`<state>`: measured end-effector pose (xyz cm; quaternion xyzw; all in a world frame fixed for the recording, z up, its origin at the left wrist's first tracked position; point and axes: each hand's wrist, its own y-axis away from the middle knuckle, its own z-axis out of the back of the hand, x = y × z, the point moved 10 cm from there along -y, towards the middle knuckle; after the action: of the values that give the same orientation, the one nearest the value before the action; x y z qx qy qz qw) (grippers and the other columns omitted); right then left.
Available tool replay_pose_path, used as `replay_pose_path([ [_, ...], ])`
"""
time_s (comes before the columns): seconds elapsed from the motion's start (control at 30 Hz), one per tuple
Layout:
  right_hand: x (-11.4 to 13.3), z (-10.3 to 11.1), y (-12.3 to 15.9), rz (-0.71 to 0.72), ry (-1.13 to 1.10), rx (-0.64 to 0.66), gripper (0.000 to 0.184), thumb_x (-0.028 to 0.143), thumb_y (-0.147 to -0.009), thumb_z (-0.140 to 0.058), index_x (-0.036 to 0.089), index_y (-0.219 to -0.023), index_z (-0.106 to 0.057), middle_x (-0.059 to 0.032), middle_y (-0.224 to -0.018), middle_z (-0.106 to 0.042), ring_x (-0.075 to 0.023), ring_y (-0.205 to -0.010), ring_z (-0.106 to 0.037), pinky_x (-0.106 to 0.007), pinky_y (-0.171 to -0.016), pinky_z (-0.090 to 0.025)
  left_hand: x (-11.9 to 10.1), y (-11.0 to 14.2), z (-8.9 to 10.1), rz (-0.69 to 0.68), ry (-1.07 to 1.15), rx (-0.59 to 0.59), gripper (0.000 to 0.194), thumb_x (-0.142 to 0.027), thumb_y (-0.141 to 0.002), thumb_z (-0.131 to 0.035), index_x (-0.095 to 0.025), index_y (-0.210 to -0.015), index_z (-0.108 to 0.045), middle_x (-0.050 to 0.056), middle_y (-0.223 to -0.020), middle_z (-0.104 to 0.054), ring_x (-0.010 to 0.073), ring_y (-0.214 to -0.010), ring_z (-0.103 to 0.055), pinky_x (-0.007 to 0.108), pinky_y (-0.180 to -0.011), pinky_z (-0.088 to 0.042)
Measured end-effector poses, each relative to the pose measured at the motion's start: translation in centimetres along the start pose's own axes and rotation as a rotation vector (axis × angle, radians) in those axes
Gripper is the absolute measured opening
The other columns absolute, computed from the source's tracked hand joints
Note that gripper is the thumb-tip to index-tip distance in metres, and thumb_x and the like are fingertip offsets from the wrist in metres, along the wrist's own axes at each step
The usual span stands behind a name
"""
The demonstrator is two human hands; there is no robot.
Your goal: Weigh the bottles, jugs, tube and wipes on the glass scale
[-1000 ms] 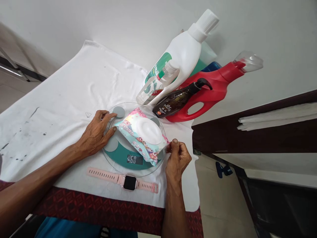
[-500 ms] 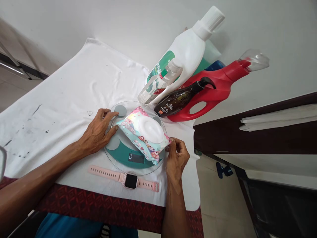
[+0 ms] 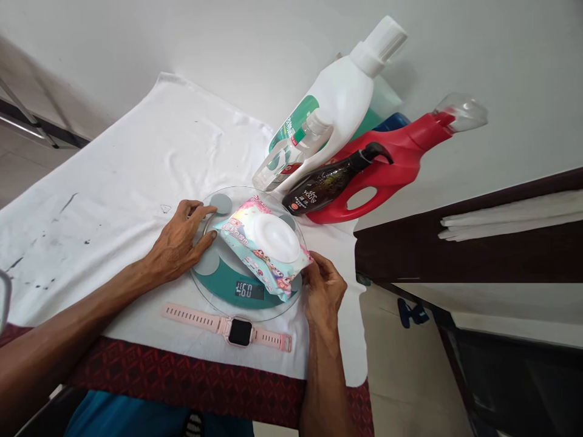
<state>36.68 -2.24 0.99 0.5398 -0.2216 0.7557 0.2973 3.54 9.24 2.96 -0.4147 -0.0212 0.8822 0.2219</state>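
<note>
A pack of wet wipes [image 3: 243, 237], pastel with a white lid, lies on a round glass scale [image 3: 214, 284]. Digits are lit on the scale's display [image 3: 249, 291]. At the scale's left rim is my left hand [image 3: 175, 243], open, thumb and forefinger apart over the glass, the thumb tip close to the pack's left corner. My right hand [image 3: 325, 288] is curled at the pack's right end, thumb and forefinger closed on its corner; the other fingertips are hidden. A pink-strapped smartwatch [image 3: 240, 332] lies in front of the scale, touched by neither hand.
Behind the scale stand a clear bottle [image 3: 276, 167], a white detergent bottle [image 3: 341, 91], a dark pump bottle [image 3: 319, 188] and a red jug [image 3: 401, 158]. White cloth [image 3: 113, 182] covers the table. Blue slippers [image 3: 412, 312] are on the floor at right.
The scale's display has gone from faint, partial marks to bright digits. My right hand has shifted very slightly at the pack's corner; my left hand stays put.
</note>
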Motion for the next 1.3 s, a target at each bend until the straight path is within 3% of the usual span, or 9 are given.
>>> replay_pose_path([
  [0.27,-0.8,0.0,0.4,-0.131,0.11,0.103,0.057,0.073,-0.081,-0.072,0.021,-0.064,-0.058,0.0045,-0.048,-0.048,-0.0106,-0.044,-0.037,-0.027,-0.046,-0.026,0.3,0.0,0.7,0.008,0.044,-0.086,0.038,-0.029,-0.1,-0.053,-0.023,-0.137,-0.057,0.01,-0.129,-0.059,0.0227,-0.103,-0.069,0.045,-0.088,-0.064],
  [0.4,3.1,0.3,1.7,0.029,0.315,-0.032,0.066,0.079,-0.078,-0.069,0.018,-0.102,-0.07,-0.0077,-0.089,-0.072,-0.022,-0.074,-0.063,-0.033,-0.064,-0.048,0.5,0.1,0.6,0.007,0.073,-0.092,0.038,-0.027,-0.1,-0.053,-0.023,-0.138,-0.055,0.01,-0.124,-0.06,0.0227,-0.101,-0.069,0.044,-0.088,-0.063],
  [0.47,5.6,0.0,2.6,0.125,0.344,-0.045,0.072,0.08,-0.08,-0.065,0.019,-0.118,-0.069,-0.0136,-0.115,-0.072,-0.0295,-0.099,-0.068,-0.039,-0.077,-0.053,0.6,0.2,0.5,0.004,0.092,-0.09,0.037,-0.027,-0.101,-0.052,-0.023,-0.138,-0.055,0.01,-0.125,-0.059,0.0228,-0.101,-0.069,0.044,-0.088,-0.062],
  [0.67,9.8,-5.5,6.0,0.279,0.319,0.431,0.084,0.068,-0.081,-0.071,0.03,-0.153,-0.051,-0.0099,-0.157,-0.056,-0.0364,-0.14,-0.056,-0.053,-0.11,-0.05,0.5,0.4,0.3,-0.008,0.125,-0.098,0.038,-0.026,-0.102,-0.05,-0.021,-0.14,-0.054,0.012,-0.13,-0.057,0.0236,-0.102,-0.068,0.046,-0.091,-0.061],
  [0.8,10.3,-7.6,6.8,0.306,0.559,0.381,0.107,0.059,-0.062,-0.086,0.021,-0.155,-0.048,-0.0168,-0.154,-0.058,-0.0432,-0.142,-0.055,-0.06,-0.113,-0.049,0.4,0.5,0.3,-0.02,0.135,-0.132,0.037,-0.025,-0.102,-0.048,-0.021,-0.139,-0.053,0.013,-0.128,-0.058,0.025,-0.103,-0.067,0.047,-0.09,-0.06],
  [0.97,10.8,-6.7,5.9,0.154,0.51,0.305,0.078,0.069,-0.068,-0.078,0.019,-0.127,-0.07,-0.0133,-0.112,-0.079,-0.0386,-0.103,-0.074,-0.05,-0.087,-0.061,0.3,0.8,0.1,-0.054,0.144,-0.174,0.039,-0.021,-0.102,-0.046,-0.02,-0.14,-0.052,0.014,-0.128,-0.057,0.0276,-0.111,-0.066,0.049,-0.095,-0.06],
  [1.07,13.1,-6.7,4.9,0.131,0.417,0.292,0.072,0.068,-0.067,-0.082,0.023,-0.123,-0.072,-0.009,-0.111,-0.079,-0.0347,-0.098,-0.074,-0.041,-0.077,-0.06,0.4,0.8,-0.2,-0.029,0.147,-0.186,0.039,-0.018,-0.102,-0.045,-0.019,-0.14,-0.051,0.015,-0.129,-0.056,0.0291,-0.114,-0.064,0.052,-0.098,-0.06],
  [1.17,16.6,-10.6,4.0,0.244,0.347,0.307,0.071,0.063,-0.067,-0.085,0.022,-0.124,-0.072,-0.0093,-0.116,-0.079,-0.0344,-0.104,-0.072,-0.04,-0.081,-0.058,0.3,0.8,-0.4,-0.008,0.16,-0.187,0.04,-0.015,-0.1,-0.044,-0.019,-0.14,-0.052,0.016,-0.129,-0.055,0.0297,-0.115,-0.062,0.053,-0.099,-0.059],
  [1.3,20.4,-21.4,1.1,0.396,0.237,0.352,0.058,0.06,-0.073,-0.08,0.02,-0.115,-0.072,-0.0092,-0.11,-0.079,-0.0314,-0.101,-0.07,-0.041,-0.087,-0.054,0.1,1.0,-0.5,-0.011,0.191,-0.208,0.045,-0.011,-0.097,-0.047,-0.021,-0.141,-0.051,0.017,-0.132,-0.055,0.0302,-0.121,-0.062,0.052,-0.104,-0.059],
])
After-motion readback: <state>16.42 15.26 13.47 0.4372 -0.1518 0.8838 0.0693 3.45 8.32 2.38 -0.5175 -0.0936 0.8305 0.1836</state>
